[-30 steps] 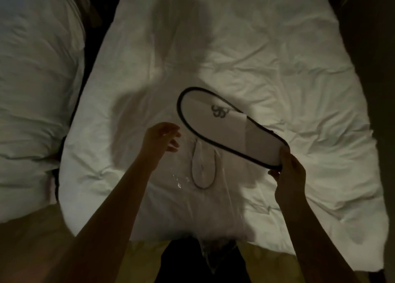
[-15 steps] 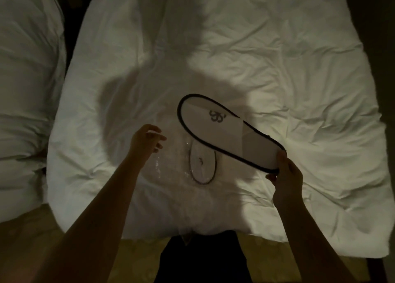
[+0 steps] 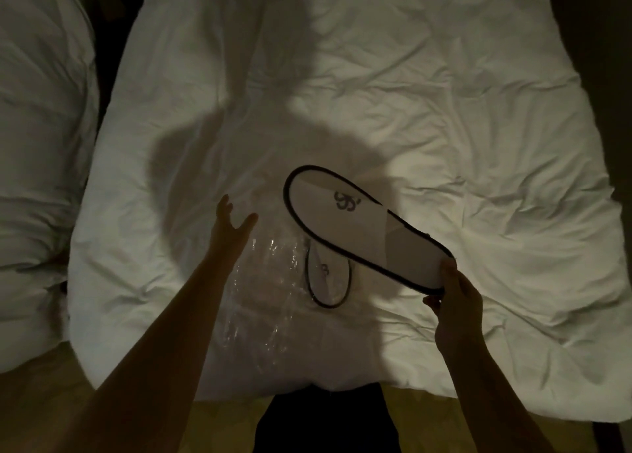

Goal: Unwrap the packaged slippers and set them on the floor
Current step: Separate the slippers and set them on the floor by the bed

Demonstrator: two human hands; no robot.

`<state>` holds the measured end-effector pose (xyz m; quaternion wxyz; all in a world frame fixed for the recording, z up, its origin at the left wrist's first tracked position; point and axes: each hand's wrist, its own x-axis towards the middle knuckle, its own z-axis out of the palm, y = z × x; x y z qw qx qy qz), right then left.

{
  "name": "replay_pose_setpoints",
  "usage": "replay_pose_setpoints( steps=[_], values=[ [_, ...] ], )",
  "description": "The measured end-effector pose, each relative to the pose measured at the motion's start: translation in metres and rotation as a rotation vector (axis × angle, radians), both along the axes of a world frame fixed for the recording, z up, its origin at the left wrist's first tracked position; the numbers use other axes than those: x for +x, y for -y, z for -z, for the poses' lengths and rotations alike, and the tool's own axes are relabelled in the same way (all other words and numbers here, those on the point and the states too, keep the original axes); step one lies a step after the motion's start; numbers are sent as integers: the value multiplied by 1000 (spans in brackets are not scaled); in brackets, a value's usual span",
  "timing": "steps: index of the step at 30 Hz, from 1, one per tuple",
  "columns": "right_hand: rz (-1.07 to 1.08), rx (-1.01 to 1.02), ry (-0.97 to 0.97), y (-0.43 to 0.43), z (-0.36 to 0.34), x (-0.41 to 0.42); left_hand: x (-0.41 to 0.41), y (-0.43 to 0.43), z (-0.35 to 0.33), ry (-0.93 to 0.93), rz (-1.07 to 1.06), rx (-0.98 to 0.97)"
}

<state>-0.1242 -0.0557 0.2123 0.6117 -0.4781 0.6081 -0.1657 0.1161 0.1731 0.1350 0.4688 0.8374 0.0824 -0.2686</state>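
My right hand (image 3: pixel 456 307) grips the heel end of a white slipper (image 3: pixel 362 227) with a dark rim and a dark logo, held flat above the bed with its toe pointing up-left. A second white slipper (image 3: pixel 326 275) lies on the duvet, half hidden under the held one. Beside it the clear plastic wrapper (image 3: pixel 263 281) lies crumpled on the duvet. Above the wrapper's left edge hovers my left hand (image 3: pixel 229 227), open with fingers spread and nothing in it.
A white duvet covers the bed (image 3: pixel 444 128). A second white bed (image 3: pixel 41 145) stands to the left across a dark gap. Yellowish patterned floor (image 3: pixel 427 428) shows along the bottom, with my dark-clothed legs (image 3: pixel 328 422) at the bed's near edge.
My left hand has let go of the wrapper and opened its fingers, and the wrapper now lies flat on the duvet. The held slipper has barely moved.
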Motion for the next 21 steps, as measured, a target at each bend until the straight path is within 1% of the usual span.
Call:
replay_pose_setpoints(
  steps=[3, 4, 6, 8, 10, 13, 15, 18, 21],
  values=[
    [-1, 9, 2, -4, 0, 0, -14, -2, -5, 12, -29, -3],
    [0, 17, 7, -7, 0, 1, -23, -1, -11, -7, -23, -39],
    [13, 40, 19, -14, -3, 2, -39, 8, -23, -95, -14, -236],
    [19, 56, 29, -21, -7, 3, -51, 29, -44, -262, -35, -471],
    [11, 56, 48, -26, -12, 3, -56, 50, -64, -397, -78, -599],
    [-24, 29, 79, -29, -19, -1, -60, 66, -89, -458, -147, -749],
    [-67, -6, 80, -29, -21, -6, -61, 71, -94, -463, -161, -802],
    [-144, -72, 51, -23, -25, -14, -62, 78, -103, -475, -155, -802],
    [-242, -101, -28, -17, -27, -25, -67, 88, -110, -362, -58, -746]
  ],
)
